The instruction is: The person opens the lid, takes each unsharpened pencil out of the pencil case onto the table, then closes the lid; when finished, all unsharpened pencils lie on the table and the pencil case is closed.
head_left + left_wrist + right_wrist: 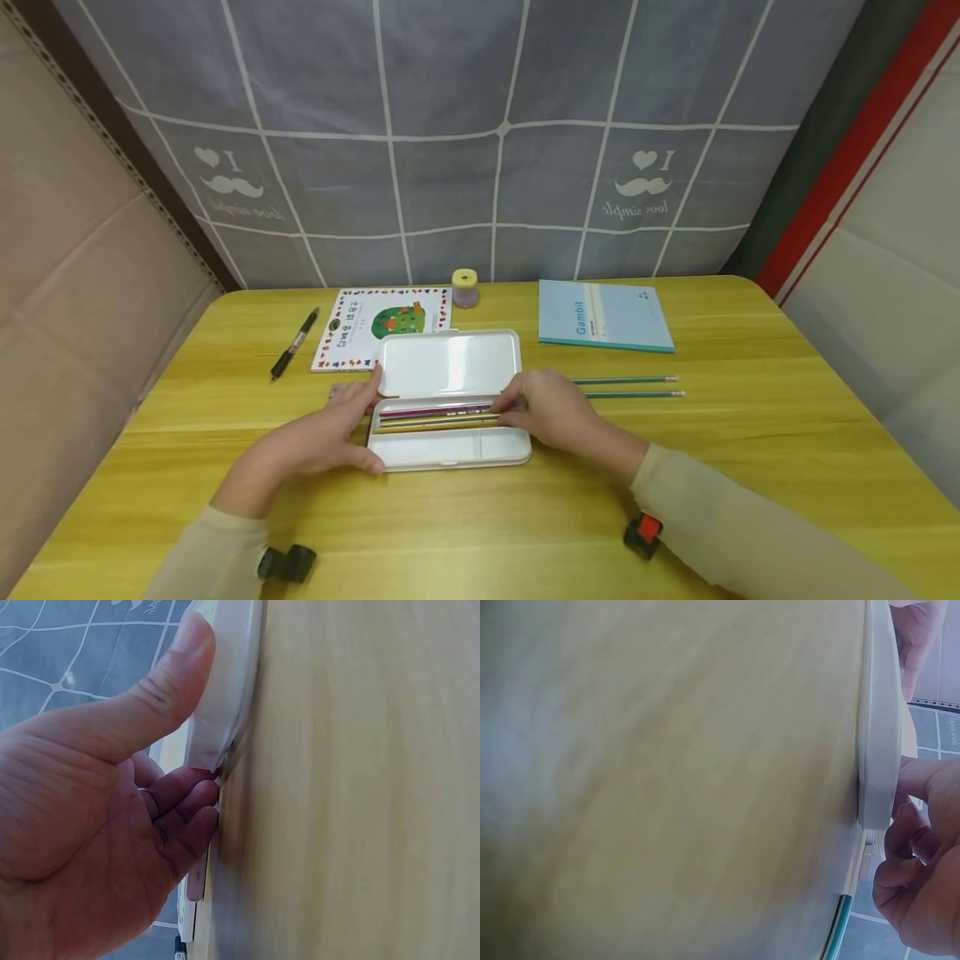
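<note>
Head view: pencil case (448, 447) lies left-right, lid open; left hand (318, 442) grip clasps end, right hand (553, 412) grip pinches pencil (438, 412).

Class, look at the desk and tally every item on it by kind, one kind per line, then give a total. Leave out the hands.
Pencil case: 1, open
Pencils inside the case: about 3, partly hidden by the right hand
Pencils on the table: 2
Black pen: 1
Books: 2
Yellow-lidded sharpener: 1
Total: about 10
</note>
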